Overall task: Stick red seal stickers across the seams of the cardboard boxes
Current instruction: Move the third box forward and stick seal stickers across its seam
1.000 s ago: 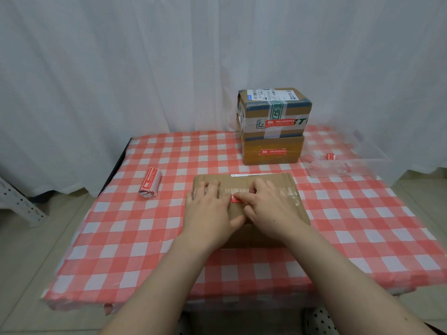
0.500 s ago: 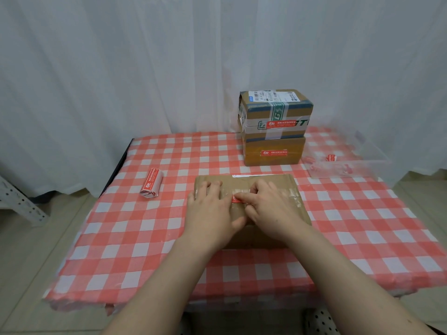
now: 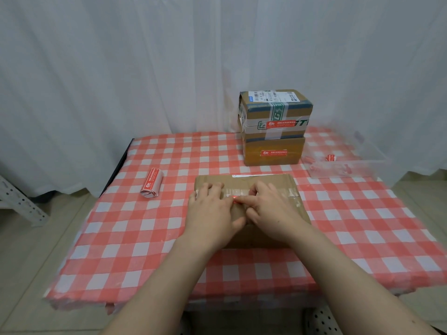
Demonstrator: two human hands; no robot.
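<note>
A flat brown cardboard box [image 3: 273,182] lies in the middle of the checked table, with clear tape along its top seam. My left hand [image 3: 210,210] rests flat on the box's left part, fingers stretched forward. My right hand [image 3: 272,209] lies on the right part, its index finger pointing left and pressing a red seal sticker [image 3: 235,201] onto the taped seam. Only the sticker's left tip shows between the two hands. A roll of red seal stickers [image 3: 152,186] lies on the cloth to the left of the box.
Two cardboard boxes stand stacked at the back: the upper one [image 3: 275,110] and the lower one [image 3: 273,160] each carry a red sticker on the front. A clear plastic tray [image 3: 348,166] with red scraps sits at the back right. White curtains hang behind the red-checked tablecloth [image 3: 135,240].
My right index finger has slid left over the red sticker, so less of it shows. The left hand has stayed flat on the box.
</note>
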